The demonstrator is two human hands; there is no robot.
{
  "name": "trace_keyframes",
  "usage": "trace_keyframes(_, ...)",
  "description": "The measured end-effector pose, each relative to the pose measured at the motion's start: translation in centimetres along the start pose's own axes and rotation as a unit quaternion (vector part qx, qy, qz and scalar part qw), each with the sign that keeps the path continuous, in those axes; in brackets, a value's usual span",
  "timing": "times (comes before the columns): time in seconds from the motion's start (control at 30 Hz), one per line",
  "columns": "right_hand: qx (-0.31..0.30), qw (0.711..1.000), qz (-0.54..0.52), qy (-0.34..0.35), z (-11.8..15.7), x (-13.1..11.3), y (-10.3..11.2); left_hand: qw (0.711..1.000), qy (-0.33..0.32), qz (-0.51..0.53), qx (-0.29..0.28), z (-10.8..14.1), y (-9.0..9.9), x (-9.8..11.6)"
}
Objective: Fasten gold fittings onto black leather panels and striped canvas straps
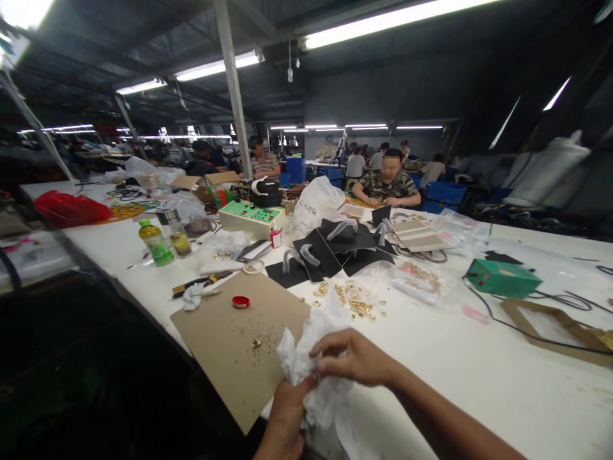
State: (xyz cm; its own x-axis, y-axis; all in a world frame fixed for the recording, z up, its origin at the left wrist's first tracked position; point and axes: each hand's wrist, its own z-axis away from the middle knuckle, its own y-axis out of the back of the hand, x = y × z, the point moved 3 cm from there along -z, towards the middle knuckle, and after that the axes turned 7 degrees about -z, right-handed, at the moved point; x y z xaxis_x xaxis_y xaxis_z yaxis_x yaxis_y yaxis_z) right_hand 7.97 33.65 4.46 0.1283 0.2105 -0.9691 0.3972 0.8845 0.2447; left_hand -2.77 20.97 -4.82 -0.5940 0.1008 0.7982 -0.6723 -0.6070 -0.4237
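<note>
Crumpled white paper (pixel 318 338) hangs over the front edge of the white table. My left hand (pixel 287 412) is closed around its lower part, thumb on top. My right hand (pixel 352 358) touches the paper from the right with curled fingers; whether something small lies between those fingertips is hidden. Left of the paper, a brown board (pixel 215 345) carries a red ring-shaped item (pixel 241 301), a small gold metal piece (pixel 257 344) and scattered tiny dark bits. Several gold fittings (pixel 361 308) lie loose behind the paper.
Black panels with wrapped handles (pixel 318 252) lie behind the gold fittings. A green-topped machine (pixel 251 217), a green bottle (pixel 156 243) and a glass jar (pixel 177 239) stand further back left. At right are a green box (pixel 502 278), cables and a cardboard tray (pixel 555 332). A person sits across the table.
</note>
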Motion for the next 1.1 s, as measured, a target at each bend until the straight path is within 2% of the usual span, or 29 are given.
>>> trace_keyframes(0.03, 0.085, 0.995, 0.056, -0.015, -0.7, 0.4, 2.2, 0.999, -0.020, -0.019, 0.022, -0.2, 0.0, -0.3)
trace_keyframes(0.1, 0.243, 0.951, 0.185, -0.053, -2.2, 1.6, 6.1, 0.993, -0.066, -0.071, 0.065, -0.4, -0.2, -0.7)
trace_keyframes(0.17, 0.313, 0.912, 0.246, -0.098, -3.6, 3.7, 8.6, 0.985, -0.094, -0.109, 0.097, -0.4, -0.4, -0.8)
trace_keyframes(0.23, 0.327, 0.898, 0.266, -0.130, -4.9, 6.0, 9.6, 0.980, -0.103, -0.122, 0.118, -0.4, -0.6, -0.7)
trace_keyframes(0.33, 0.329, 0.893, 0.275, -0.141, -6.2, 8.5, 9.7, 0.977, -0.104, -0.121, 0.139, -0.1, -0.6, -0.4)
trace_keyframes(0.47, 0.346, 0.902, 0.224, -0.130, -7.1, 9.6, 11.0, 0.984, -0.085, -0.075, 0.141, 0.3, -0.3, -0.3)
trace_keyframes(0.63, 0.359, 0.924, 0.085, -0.101, -7.4, 7.7, 14.6, 0.994, 0.005, 0.013, 0.111, 0.3, 0.5, -0.6)
trace_keyframes(0.77, 0.377, 0.925, -0.013, -0.049, -7.7, 4.5, 16.6, 0.993, 0.001, 0.019, 0.115, 0.1, 0.7, -0.5)
trace_keyframes(0.93, 0.377, 0.923, -0.074, 0.012, -8.1, 1.2, 18.9, 0.993, -0.002, 0.010, 0.118, 0.3, 0.5, -0.3)
trace_keyframes(1.0, 0.381, 0.921, -0.080, 0.017, -7.9, 1.1, 19.9, 0.993, -0.004, 0.007, 0.114, 0.4, 0.4, -0.2)
trace_keyframes(1.1, 0.405, 0.912, -0.062, -0.020, -6.9, 3.2, 21.0, 0.992, -0.008, 0.011, 0.122, 0.6, 0.1, -0.1)
